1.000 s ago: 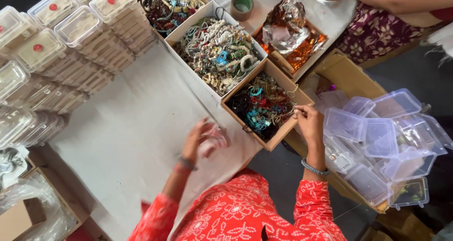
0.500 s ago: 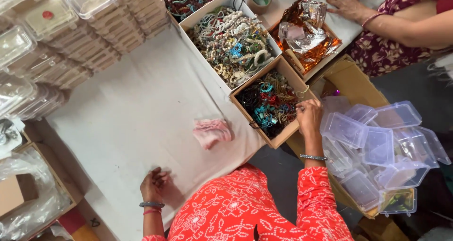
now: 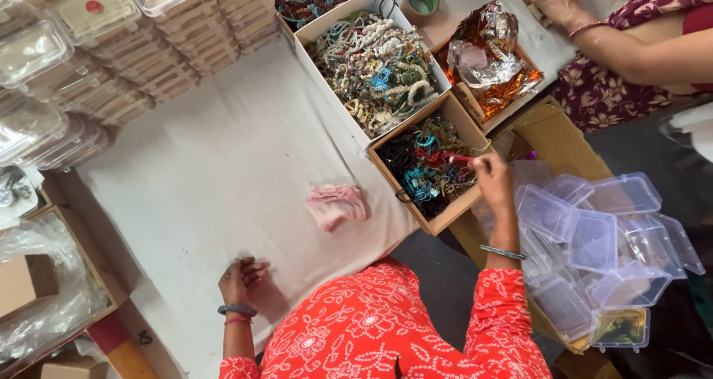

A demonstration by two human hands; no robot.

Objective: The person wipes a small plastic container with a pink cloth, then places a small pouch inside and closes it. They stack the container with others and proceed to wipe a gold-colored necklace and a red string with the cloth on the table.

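We work over a tabletop (image 3: 200,171) covered in white cloth. Our right hand (image 3: 492,177) is at the edge of the near box (image 3: 460,130), a cardboard tray filled with mixed bangles (image 3: 427,167) in teal, red and dark tones. The fingers are pinched closed on a thin red piece (image 3: 459,158) lifted from the heap; its exact kind is too small to tell. Our left hand (image 3: 241,279) rests on the cloth near our body, fingers loosely curled, holding nothing.

Handling notes:

- We judge the red piece to be light and rigid, probably a thin ring or stick. A fingertip pinch suffices.
- The heap is tangled. Neighbouring pieces may hook on and drag out with the one taken, so we lift slowly and shake free.
- Thin bangles of this sort may be brittle. We grip across the band, not by squeezing the ring inward.
- Smooth finishes may slip, so a thumb-and-two-finger hold is safer than a two-point pinch.

Surroundings: a folded pink cloth (image 3: 338,204) lies on the tabletop just beside the near box, between our hands. A second box (image 3: 375,67) of paler beaded pieces sits touching the near box on its far side. Clear plastic cases (image 3: 587,230) lie heaped to our right, below the tabletop edge; stacks of lidded cases (image 3: 96,45) stand at the far left. Another person's hand (image 3: 557,4) works at the far right corner.
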